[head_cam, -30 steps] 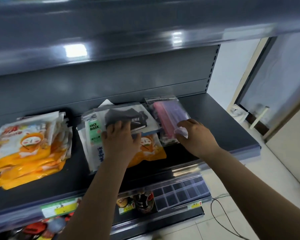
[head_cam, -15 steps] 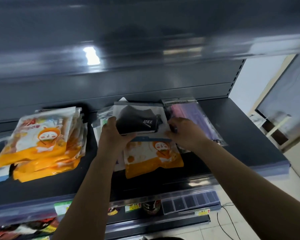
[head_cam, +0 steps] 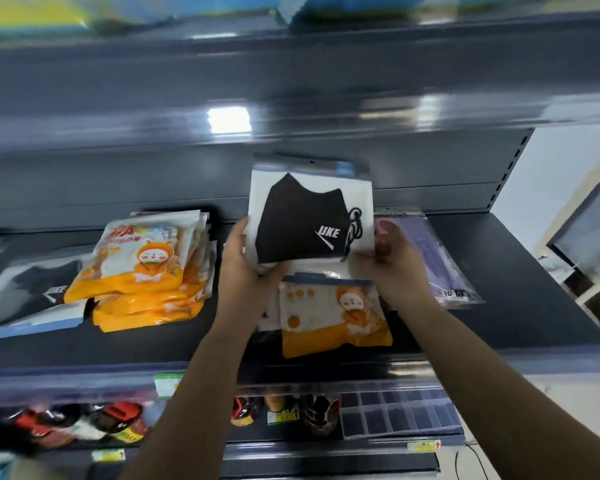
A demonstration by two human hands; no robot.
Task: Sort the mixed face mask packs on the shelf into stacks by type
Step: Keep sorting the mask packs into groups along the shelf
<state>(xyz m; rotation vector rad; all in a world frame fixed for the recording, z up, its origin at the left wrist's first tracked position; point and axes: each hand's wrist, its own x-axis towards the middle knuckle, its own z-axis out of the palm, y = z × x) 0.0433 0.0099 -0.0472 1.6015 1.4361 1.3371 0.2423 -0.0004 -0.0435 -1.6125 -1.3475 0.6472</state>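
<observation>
A clear pack holding a black mask (head_cam: 309, 216) is lifted upright above the dark shelf (head_cam: 520, 306). My left hand (head_cam: 250, 268) grips its lower left edge and my right hand (head_cam: 392, 265) grips its lower right corner. Under it lies an orange-and-white cartoon pack (head_cam: 333, 320) on top of other partly hidden packs. A stack of the same orange packs (head_cam: 146, 271) sits to the left. Another black mask pack (head_cam: 32, 296) lies at the far left. A purple mask pack (head_cam: 440, 261) lies to the right, behind my right hand.
The shelf above (head_cam: 291, 98) hangs low over the packs. Below the shelf's front edge are bottles (head_cam: 118, 424) and a clear divided organiser (head_cam: 395, 414). A doorway and tiled floor show at the right.
Both hands have raised the black mask pack off the middle pile and tipped it upright, uncovering the orange cartoon pack. The camera has tilted up and shifted left.
</observation>
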